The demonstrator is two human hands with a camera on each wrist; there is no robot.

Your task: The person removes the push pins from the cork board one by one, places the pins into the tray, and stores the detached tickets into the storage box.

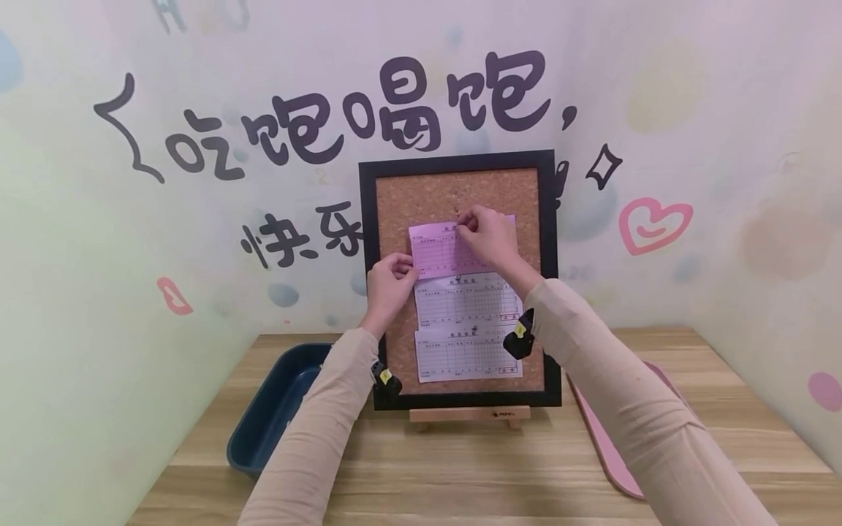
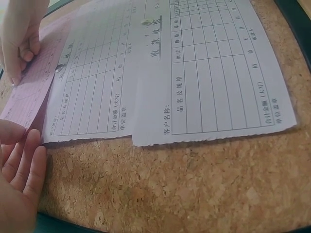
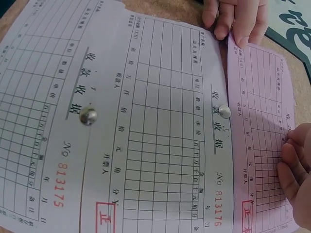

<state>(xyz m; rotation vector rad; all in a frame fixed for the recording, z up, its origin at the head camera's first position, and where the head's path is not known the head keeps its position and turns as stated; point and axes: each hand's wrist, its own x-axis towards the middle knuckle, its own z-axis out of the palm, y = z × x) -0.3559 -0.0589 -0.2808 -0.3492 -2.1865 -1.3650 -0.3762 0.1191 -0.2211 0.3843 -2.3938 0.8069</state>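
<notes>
A pink receipt slip (image 1: 434,252) lies against a cork board (image 1: 460,193) in a black frame. My left hand (image 1: 391,288) pinches the slip's lower left corner between thumb and fingers. At its top middle my right hand (image 1: 492,237) has thumb and fingers drawn together against the paper. A tiny pale spot shows there in the left wrist view; I cannot tell what it is. Below the pink slip hang two white receipt slips, an upper one (image 3: 160,87) and a lower one (image 3: 34,107), with a silver thumbtack (image 3: 224,111) and another thumbtack (image 3: 88,116) at their top edges.
The board leans on a small wooden easel (image 1: 470,414) on the wood-grain table (image 1: 460,475). A dark blue tray (image 1: 246,431) stands at the left, partly behind the left sleeve. On the right a pink tray (image 1: 615,460) lies partly under the right sleeve. Behind is a printed wall (image 1: 296,58).
</notes>
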